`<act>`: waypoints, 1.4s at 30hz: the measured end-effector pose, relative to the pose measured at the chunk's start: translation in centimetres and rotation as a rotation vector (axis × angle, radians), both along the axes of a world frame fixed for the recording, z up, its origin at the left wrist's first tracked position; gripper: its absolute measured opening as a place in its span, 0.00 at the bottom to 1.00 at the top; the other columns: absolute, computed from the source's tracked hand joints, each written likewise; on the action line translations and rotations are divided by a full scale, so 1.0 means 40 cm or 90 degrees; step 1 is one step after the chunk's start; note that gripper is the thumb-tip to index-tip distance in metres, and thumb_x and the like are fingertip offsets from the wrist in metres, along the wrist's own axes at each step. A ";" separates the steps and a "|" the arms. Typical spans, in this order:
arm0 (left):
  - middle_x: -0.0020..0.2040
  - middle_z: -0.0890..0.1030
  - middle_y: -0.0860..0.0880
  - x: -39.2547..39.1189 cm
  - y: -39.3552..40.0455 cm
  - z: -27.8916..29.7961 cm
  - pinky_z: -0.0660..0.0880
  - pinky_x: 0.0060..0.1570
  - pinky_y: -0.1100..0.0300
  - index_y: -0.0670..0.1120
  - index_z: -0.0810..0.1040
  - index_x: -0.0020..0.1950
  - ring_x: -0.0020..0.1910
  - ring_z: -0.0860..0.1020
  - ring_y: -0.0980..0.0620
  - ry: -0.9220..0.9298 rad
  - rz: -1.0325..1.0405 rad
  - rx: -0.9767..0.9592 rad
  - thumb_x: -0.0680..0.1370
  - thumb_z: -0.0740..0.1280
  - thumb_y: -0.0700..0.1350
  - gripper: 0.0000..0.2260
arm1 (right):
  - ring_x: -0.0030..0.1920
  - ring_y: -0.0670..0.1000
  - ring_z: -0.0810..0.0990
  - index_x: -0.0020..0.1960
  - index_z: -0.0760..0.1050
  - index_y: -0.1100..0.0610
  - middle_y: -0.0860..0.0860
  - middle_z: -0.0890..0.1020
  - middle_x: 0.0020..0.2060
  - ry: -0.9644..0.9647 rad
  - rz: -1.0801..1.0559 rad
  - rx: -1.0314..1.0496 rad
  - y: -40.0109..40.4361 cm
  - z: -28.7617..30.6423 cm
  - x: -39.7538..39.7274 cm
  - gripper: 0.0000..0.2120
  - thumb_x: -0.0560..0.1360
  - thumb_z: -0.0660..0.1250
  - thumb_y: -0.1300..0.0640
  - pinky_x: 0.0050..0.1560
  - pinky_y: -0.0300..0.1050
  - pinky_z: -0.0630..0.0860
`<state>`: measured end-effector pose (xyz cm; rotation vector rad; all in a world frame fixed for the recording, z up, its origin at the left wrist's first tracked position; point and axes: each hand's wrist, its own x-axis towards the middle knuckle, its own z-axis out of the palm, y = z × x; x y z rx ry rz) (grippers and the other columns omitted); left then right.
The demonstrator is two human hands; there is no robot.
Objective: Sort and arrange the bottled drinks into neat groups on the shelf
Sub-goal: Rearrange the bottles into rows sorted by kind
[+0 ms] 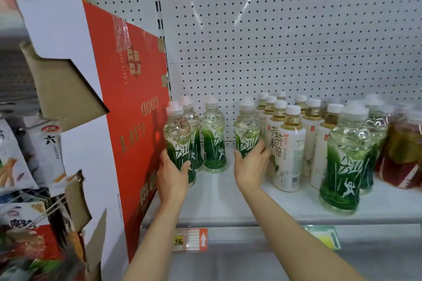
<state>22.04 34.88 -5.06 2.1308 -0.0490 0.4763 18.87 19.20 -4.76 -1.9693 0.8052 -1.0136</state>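
My left hand [171,177] has its grip round the lower part of a green-labelled bottle [179,141] at the far left of the white shelf [228,198], just beside the red carton [127,121]. My right hand [251,166] wraps its fingers round the base of another green bottle [246,129], which stands touching the cream tea bottles [288,148] on its right. Between my hands, two more green bottles [213,137] stand upright farther back. At the near right stands a big green bottle [344,157], with reddish bottles [402,155] beyond it.
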 end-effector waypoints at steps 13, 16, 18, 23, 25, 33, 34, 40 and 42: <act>0.66 0.77 0.39 0.009 0.003 -0.001 0.74 0.58 0.47 0.44 0.60 0.77 0.63 0.77 0.38 0.023 0.007 0.038 0.79 0.70 0.49 0.31 | 0.62 0.53 0.75 0.69 0.66 0.57 0.52 0.75 0.63 -0.016 0.169 -0.043 0.103 -0.017 0.009 0.32 0.71 0.75 0.47 0.57 0.46 0.72; 0.64 0.79 0.39 0.012 0.001 -0.005 0.76 0.57 0.46 0.44 0.60 0.77 0.61 0.78 0.38 0.013 0.004 0.039 0.79 0.70 0.49 0.31 | 0.61 0.54 0.75 0.68 0.66 0.58 0.53 0.74 0.62 -0.004 0.158 -0.057 0.108 -0.019 0.025 0.29 0.73 0.73 0.47 0.54 0.45 0.72; 0.62 0.80 0.39 0.018 -0.001 -0.009 0.77 0.56 0.46 0.44 0.60 0.77 0.60 0.79 0.38 0.009 0.002 0.038 0.79 0.70 0.49 0.31 | 0.60 0.55 0.76 0.67 0.66 0.59 0.54 0.75 0.61 0.000 0.144 -0.068 0.110 -0.025 0.035 0.28 0.74 0.72 0.47 0.52 0.46 0.72; 0.65 0.78 0.39 0.038 -0.007 -0.017 0.76 0.56 0.46 0.44 0.60 0.77 0.62 0.78 0.37 0.010 -0.025 0.046 0.79 0.69 0.49 0.30 | 0.60 0.55 0.76 0.67 0.66 0.59 0.54 0.75 0.60 -0.008 0.142 -0.085 0.107 -0.036 0.050 0.28 0.74 0.72 0.47 0.52 0.46 0.73; 0.71 0.73 0.39 0.031 -0.010 -0.021 0.72 0.62 0.47 0.43 0.56 0.79 0.68 0.73 0.38 0.012 -0.027 0.031 0.80 0.68 0.49 0.33 | 0.63 0.54 0.74 0.70 0.65 0.57 0.53 0.75 0.64 -0.004 0.165 -0.108 0.095 -0.044 0.028 0.30 0.74 0.72 0.49 0.57 0.46 0.72; 0.68 0.73 0.41 -0.154 -0.138 -0.028 0.60 0.69 0.60 0.40 0.71 0.71 0.67 0.69 0.44 -0.403 -0.073 -0.016 0.77 0.71 0.43 0.24 | 0.47 0.54 0.82 0.60 0.80 0.57 0.52 0.83 0.49 -0.124 0.037 -0.502 -0.075 -0.112 -0.258 0.19 0.71 0.76 0.54 0.43 0.47 0.79; 0.66 0.75 0.42 -0.182 -0.172 -0.026 0.61 0.67 0.63 0.41 0.72 0.70 0.65 0.70 0.45 -0.415 -0.113 -0.025 0.78 0.69 0.43 0.21 | 0.47 0.54 0.82 0.59 0.80 0.58 0.52 0.83 0.48 -0.133 0.025 -0.527 -0.110 -0.120 -0.295 0.17 0.71 0.75 0.55 0.43 0.48 0.80; 0.56 0.81 0.51 -0.337 -0.417 -0.002 0.78 0.54 0.51 0.46 0.79 0.64 0.53 0.80 0.53 -0.316 -0.388 -0.046 0.82 0.64 0.47 0.12 | 0.45 0.53 0.81 0.55 0.82 0.58 0.52 0.84 0.46 -0.093 -0.043 -0.588 -0.301 -0.135 -0.481 0.11 0.73 0.71 0.57 0.43 0.47 0.78; 0.59 0.81 0.51 -0.376 -0.493 0.005 0.78 0.57 0.52 0.48 0.76 0.67 0.56 0.80 0.52 -0.176 -0.422 -0.024 0.80 0.65 0.56 0.19 | 0.43 0.54 0.82 0.53 0.82 0.59 0.52 0.84 0.44 -0.085 -0.072 -0.599 -0.358 -0.131 -0.517 0.11 0.71 0.74 0.59 0.41 0.48 0.77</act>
